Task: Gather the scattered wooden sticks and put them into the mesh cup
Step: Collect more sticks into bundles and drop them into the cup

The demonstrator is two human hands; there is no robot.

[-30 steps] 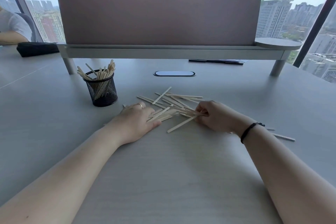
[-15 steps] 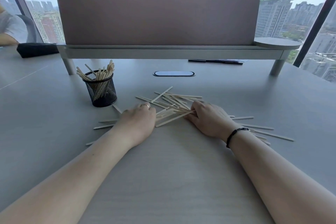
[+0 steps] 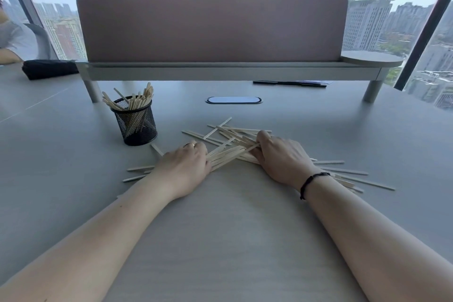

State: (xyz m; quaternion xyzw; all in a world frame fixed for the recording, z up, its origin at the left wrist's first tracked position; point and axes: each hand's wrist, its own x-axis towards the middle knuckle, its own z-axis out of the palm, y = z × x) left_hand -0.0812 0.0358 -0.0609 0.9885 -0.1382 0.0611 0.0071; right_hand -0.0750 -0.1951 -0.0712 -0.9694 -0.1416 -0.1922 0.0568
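Note:
Several pale wooden sticks point(image 3: 228, 154) lie bunched on the grey table between my two hands, with more fanned out behind them point(image 3: 235, 130). My left hand point(image 3: 183, 167) lies palm down, its fingers curled over the bundle's left ends. My right hand point(image 3: 282, 157) grips the right ends between thumb and curled fingers. Loose sticks lie left of my left wrist point(image 3: 139, 168) and right of my right wrist point(image 3: 355, 174). The black mesh cup point(image 3: 136, 127) stands upright to the back left, apart from both hands, with several sticks in it.
A raised shelf with a pink divider panel point(image 3: 210, 29) spans the back of the table point(image 3: 232, 240). A cable grommet point(image 3: 233, 100) sits behind the sticks. A black pouch point(image 3: 49, 69) and another person's arm are at the far left. Pens point(image 3: 289, 83) lie under the shelf.
My two hands have moved toward each other and pushed the sticks into a tighter bundle. Loose sticks now show beside both wrists.

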